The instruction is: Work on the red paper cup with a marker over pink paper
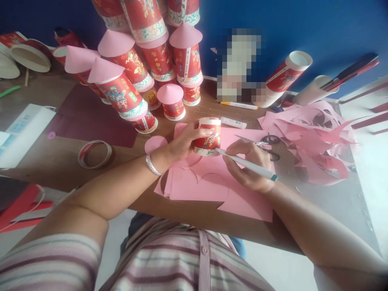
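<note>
Two hands busy at the brown table [151, 206], one person. Left hand [189, 139] is partly closed around a small red paper cup with a white band and green squiggles [209, 137]; thumb lies across the front, the other fingers are mostly hidden behind it. Cup is held over the front-middle of the table, above a stack of pink paper sheets with curved outlines [194, 188]. Right hand [250, 165] is curled, pinching a slim white marker with a green end [251, 164]. Tip sits at the cup's lower white band; from here I can't tell if it's touching.

Close by: dark-handled metal scissors [270, 139], partly hidden by the right hand; white glue stick [233, 122] just beyond the cup; pink paper disc [156, 143] beside the left wrist. Pile of cut pink paper scraps [321, 137] off to the right.

Left side: whitish ring of tape [95, 154] near a flat maroon sheet [93, 115]. Behind, against the blue wall [209, 48], red cups are stacked in towers, several topped with pink paper cones [106, 70]. White cup of pens [315, 91] stands far right.
</note>
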### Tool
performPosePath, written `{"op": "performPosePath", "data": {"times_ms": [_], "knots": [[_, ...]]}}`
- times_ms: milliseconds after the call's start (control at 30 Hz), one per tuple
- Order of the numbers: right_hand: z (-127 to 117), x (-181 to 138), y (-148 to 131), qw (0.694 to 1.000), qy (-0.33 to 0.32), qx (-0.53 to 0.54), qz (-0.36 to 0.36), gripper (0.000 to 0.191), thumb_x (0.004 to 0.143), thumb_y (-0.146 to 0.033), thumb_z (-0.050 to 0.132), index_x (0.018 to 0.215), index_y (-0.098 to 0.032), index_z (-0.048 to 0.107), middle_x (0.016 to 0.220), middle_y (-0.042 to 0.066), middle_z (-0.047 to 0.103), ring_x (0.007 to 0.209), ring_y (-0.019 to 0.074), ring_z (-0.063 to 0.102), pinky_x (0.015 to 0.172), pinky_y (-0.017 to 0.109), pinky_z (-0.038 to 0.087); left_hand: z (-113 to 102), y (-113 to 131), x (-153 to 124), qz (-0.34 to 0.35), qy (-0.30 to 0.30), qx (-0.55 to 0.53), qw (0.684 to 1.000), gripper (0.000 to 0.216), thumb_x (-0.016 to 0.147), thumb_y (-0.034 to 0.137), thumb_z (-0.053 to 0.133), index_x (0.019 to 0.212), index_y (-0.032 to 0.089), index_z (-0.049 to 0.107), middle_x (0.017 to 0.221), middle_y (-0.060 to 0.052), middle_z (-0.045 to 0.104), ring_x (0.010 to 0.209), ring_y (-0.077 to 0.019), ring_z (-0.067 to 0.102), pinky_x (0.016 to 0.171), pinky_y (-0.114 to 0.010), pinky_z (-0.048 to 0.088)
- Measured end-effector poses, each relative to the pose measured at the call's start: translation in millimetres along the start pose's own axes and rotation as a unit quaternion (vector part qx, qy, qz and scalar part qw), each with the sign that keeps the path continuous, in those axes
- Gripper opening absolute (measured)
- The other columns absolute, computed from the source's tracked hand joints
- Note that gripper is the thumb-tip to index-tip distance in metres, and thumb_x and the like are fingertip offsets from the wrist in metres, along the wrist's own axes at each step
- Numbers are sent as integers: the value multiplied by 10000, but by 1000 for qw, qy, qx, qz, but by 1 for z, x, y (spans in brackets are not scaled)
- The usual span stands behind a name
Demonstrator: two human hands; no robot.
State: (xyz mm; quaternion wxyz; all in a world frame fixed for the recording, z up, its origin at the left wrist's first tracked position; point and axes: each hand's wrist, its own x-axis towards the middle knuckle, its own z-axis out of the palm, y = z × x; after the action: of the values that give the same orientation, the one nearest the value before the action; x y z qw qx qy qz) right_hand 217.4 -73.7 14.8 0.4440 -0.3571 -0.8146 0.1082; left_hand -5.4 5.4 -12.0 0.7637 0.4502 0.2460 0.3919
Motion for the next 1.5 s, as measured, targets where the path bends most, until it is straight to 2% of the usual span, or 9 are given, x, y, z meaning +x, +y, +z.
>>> {"op": "performPosePath", "data": {"times_ms": [367,567,700,933,1067,1200,1367,1500], "knots": [[1,1,2,1000,-1,5,-3,187,1057,-140,741,1081,-299,646,886,-14,815,725,184,809,609,306,636,-1,1,1,3,-26,9,1000,327,912,483,874,994,184,772,893,-67,795,798,-199,745,732,-307,617],[4,-1,3,1000,0,6,-4,178,1062,-144,742,1088,-290,643,902,-10,817,732,177,812,614,290,645,-1,1,1,4,-33,10,999,333,931,486,869,1050,193,767,912,-60,799,833,-214,780,753,-316,629],[4,-1,4,1000,1,6,-4,172,1063,-141,749,1106,-275,651,925,0,828,749,175,821,630,288,649,1,1,1,9,-39,21,999,315,936,490,854,994,198,752,883,-52,774,806,-202,747,725,-309,606],[4,-2,4,999,-10,20,25,114,1080,-191,757,1086,-280,686,933,13,849,754,183,816,642,317,651,-1,-2,3,14,-37,22,999,313,939,490,855,972,196,752,886,-46,764,803,-192,737,734,-308,603],[5,-3,6,998,23,32,46,104,1069,-211,781,1073,-288,712,935,12,840,774,197,815,674,338,673,-3,-3,2,-2,-18,6,1000,326,915,457,909,1055,195,776,922,-24,753,827,-171,729,746,-283,620],[6,-2,11,996,67,54,31,145,1029,-174,802,1062,-285,713,901,-8,822,722,178,774,627,314,634,-5,-3,0,-10,-11,-10,1000,316,921,413,913,1107,191,787,999,-41,770,895,-183,755,816,-303,659],[5,0,9,997,50,47,23,161,1019,-150,786,1047,-281,698,881,-18,808,705,170,762,625,307,621,-6,-4,-1,-20,-24,-26,999,273,955,418,892,1044,200,753,965,-41,759,858,-189,757,785,-320,672],[2,1,6,999,30,29,21,149,1040,-159,766,1042,-280,678,878,-18,805,708,168,764,622,302,614,-6,-5,-1,-21,-27,-26,999,313,943,431,901,1103,203,759,970,-37,776,864,-195,777,780,-316,679]]}}
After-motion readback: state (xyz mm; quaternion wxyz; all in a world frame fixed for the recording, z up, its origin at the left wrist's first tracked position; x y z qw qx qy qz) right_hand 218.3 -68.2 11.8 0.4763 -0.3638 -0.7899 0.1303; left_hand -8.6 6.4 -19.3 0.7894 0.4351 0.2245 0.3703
